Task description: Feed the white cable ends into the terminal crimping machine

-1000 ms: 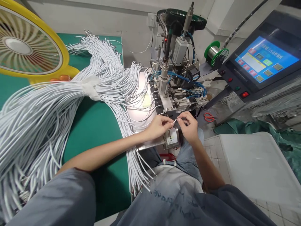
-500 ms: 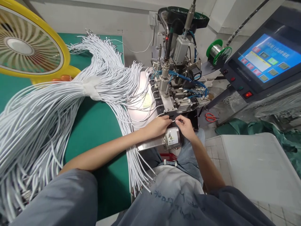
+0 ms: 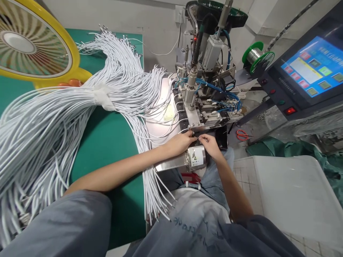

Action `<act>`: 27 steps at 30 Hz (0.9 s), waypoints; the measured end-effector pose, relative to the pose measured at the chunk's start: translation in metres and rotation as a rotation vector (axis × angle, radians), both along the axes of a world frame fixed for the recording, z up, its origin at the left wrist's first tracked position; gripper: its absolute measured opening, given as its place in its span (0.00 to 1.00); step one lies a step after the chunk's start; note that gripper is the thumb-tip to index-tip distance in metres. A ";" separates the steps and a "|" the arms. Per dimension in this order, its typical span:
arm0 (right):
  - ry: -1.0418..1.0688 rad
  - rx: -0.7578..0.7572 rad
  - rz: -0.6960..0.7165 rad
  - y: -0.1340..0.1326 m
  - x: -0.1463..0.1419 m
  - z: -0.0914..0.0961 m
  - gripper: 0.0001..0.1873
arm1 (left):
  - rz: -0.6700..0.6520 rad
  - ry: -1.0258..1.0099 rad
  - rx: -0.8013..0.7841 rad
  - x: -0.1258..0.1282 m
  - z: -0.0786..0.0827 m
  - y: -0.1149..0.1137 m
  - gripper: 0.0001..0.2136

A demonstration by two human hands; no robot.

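My left hand (image 3: 182, 142) is closed in a pinch at the front edge of the machine (image 3: 193, 116), on the near end of a thin white cable. My right hand (image 3: 210, 145) meets it fingertip to fingertip, pinching the cable's tip, which is small and mostly hidden by the fingers. Several white cables (image 3: 171, 123) run from the large tied bundle (image 3: 134, 91) into the machine's left side. Just below both hands sits a metal cylinder with a warning label (image 3: 197, 157).
A yellow fan (image 3: 76, 67) stands at the left on the green table mat (image 3: 107, 139). To the right are a control screen (image 3: 308, 71), a wire spool (image 3: 258, 57), red-handled scissors (image 3: 242, 135) and a white bin (image 3: 292, 182). A black tray (image 3: 222, 138) adjoins my right hand.
My fingertips have come closer together, and the short white stretch of cable between them no longer shows plainly. The view has shifted slightly.
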State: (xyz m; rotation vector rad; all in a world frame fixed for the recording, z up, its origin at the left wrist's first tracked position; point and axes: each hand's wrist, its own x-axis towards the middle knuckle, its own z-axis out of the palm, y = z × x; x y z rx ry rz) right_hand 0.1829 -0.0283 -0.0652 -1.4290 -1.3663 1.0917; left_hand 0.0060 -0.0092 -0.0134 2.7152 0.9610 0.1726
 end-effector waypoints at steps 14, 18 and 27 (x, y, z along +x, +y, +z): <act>0.053 -0.037 0.003 0.002 0.000 -0.001 0.10 | -0.087 0.183 0.140 -0.002 0.008 -0.002 0.18; 0.000 0.111 -0.125 -0.009 -0.003 -0.004 0.09 | -0.080 0.178 0.149 -0.002 0.005 -0.002 0.18; -0.288 0.253 0.004 -0.007 0.005 0.013 0.07 | -0.063 0.157 0.174 -0.001 -0.001 -0.002 0.18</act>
